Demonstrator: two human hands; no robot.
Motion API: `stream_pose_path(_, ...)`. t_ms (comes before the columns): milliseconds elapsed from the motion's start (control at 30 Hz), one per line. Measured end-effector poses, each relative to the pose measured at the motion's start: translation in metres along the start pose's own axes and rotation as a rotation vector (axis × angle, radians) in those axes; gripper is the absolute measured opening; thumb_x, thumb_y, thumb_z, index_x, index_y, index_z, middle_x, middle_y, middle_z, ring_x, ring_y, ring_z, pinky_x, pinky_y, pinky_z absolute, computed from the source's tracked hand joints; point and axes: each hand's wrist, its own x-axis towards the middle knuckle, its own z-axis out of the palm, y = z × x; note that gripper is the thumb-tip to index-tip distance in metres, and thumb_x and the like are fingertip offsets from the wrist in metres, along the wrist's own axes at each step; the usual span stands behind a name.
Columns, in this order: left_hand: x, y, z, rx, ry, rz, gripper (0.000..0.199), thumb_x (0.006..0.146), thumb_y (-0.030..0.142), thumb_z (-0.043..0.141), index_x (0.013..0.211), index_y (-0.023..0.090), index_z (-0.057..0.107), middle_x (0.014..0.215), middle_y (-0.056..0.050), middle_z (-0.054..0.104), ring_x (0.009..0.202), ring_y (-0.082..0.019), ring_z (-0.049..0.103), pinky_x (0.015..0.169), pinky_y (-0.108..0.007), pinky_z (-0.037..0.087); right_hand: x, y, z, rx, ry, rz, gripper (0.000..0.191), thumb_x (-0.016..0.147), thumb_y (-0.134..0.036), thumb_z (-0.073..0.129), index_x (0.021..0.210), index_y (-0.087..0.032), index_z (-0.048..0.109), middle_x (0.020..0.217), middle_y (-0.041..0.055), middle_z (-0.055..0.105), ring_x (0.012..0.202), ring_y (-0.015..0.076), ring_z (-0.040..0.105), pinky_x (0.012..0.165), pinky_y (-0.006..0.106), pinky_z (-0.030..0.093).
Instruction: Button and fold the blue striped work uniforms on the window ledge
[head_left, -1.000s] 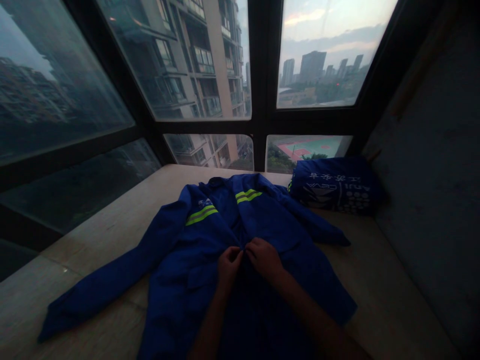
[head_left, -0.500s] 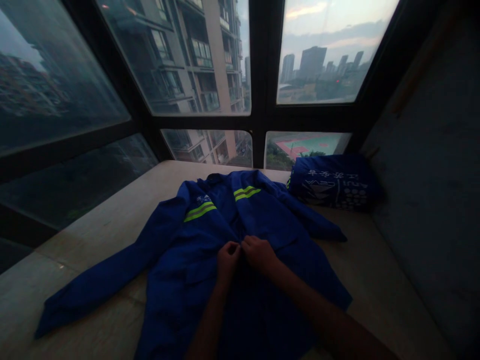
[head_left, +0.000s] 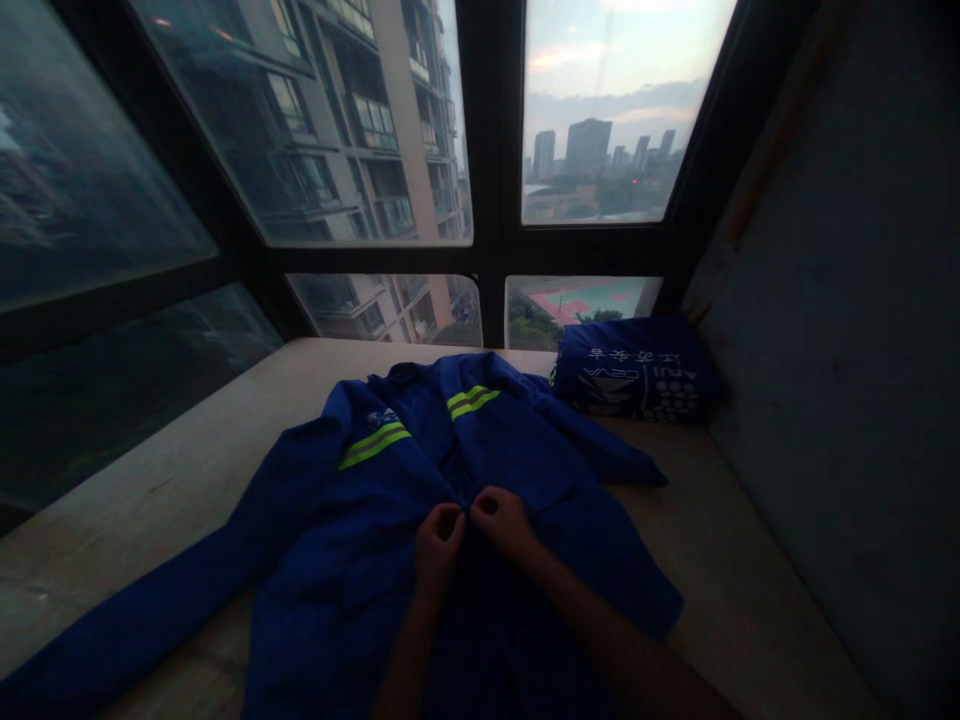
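Blue jacket: We find the blue jacket (head_left: 315, 540) front side up on the pale surface (head_left: 217, 410), collar toward the window (head_left: 592, 120), its front parted at the chest between two yellow-green stripes (head_left: 375, 446).
Left hand: Our left hand (head_left: 439, 545) is curled, thumb and forefinger drawn into a pinch at the jacket's front edge.
Right hand: Our right hand (head_left: 504, 520) mirrors it just beside, fingertips pinched on the facing side of the same front; the light is too low for us to tell what small fastening, if any, sits between.
Front edges: We judge this to be fine fingertip work, best done with both edges drawn level, neither riding higher than the other, so the chest stripes stay matched.
Grip: A light pinch close to the edge should serve us better than a fistful of cloth, with one hand steadying while the other works.
Sleeves: One sleeve (head_left: 165, 600) reaches out to our left and the other (head_left: 622, 465) angles off to our right; both are best left lying slack, since a tug could skew the front.
Folded garment: A blue folded garment (head_left: 634, 370) with white lettering rests by the wall (head_left: 817, 330), near the right sleeve.
Dim light: In this gloom, we would trust touch as much as sight.
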Motion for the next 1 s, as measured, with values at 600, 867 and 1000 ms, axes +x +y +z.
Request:
stream_pose_path(600, 0.019, 0.052, -0.012, 0.723, 0.080, -0.017, 0.021, 0.093, 0.040, 0.053, 0.099, 0.020, 0.060, 0.090, -0.008, 0.073, 0.087, -0.024, 0.069, 0.073, -0.030, 0.044, -0.014, 0.012, -0.016, -0.242, 0.030, -0.137, 0.034, 0.092, -0.013, 0.044, 0.120, -0.018, 0.063, 0.114, 0.0083, 0.067, 0.100, 0.0178, 0.065, 0.087, 0.027, 0.047)
stream_pose_path(867, 0.073, 0.041, -0.011, 0.561, 0.101, -0.153, 0.032, 0.076, 0.012, 0.065, 0.108, 0.016, 0.058, 0.089, -0.013, 0.072, 0.088, -0.028, 0.071, 0.079, -0.035, 0.050, -0.031, 0.016, -0.016, -0.482, 0.020, -0.027, 0.037, 0.095, -0.018, 0.043, 0.125, -0.022, 0.064, 0.109, 0.0078, 0.068, 0.090, 0.0181, 0.067, 0.079, 0.026, 0.047)
stream_pose_path(1000, 0.060, 0.022, -0.027, 0.389, 0.120, -0.123, 0.026, 0.088, 0.021, 0.055, 0.114, 0.018, 0.054, 0.094, -0.007, 0.071, 0.083, -0.018, 0.071, 0.074, -0.028, 0.053, -0.030, 0.008, -0.018, -0.550, -0.032, 0.037, 0.034, 0.097, -0.023, 0.044, 0.124, -0.022, 0.064, 0.107, 0.0084, 0.069, 0.093, 0.0187, 0.067, 0.078, 0.027, 0.048)
